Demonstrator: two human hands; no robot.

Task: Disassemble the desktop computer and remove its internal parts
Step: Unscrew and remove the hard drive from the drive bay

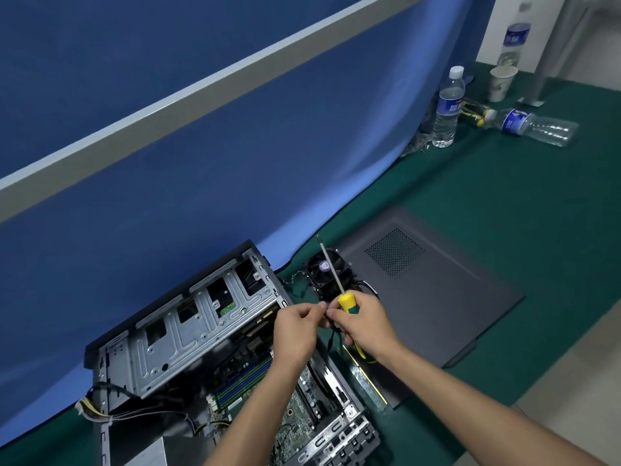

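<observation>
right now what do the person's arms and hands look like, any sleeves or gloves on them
Both arms are bare from the frame's lower edge up to the wrists, with no sleeve in view. The left hand and right hand wear no gloves. No watch, ring or bracelet shows on either, and no cables or markings are attached to them.

The green-covered desk (pixel 504 183) lies bare across its wide middle, between the flat grey perforated side panel (pixel 433 287) and the 2 clear plastic water bottles (pixel 448 107) with the white paper cup (pixel 500 83) at the far edge. The blue fabric partition (pixel 201 146) walls off the whole left side. The open grey metal computer case (pixel 208 334) fills the near left, its silver drive cage blocking entry from above. The black round cooler fan (pixel 327 270) sits between case and panel, beyond both hands (pixel 295 334).
</observation>
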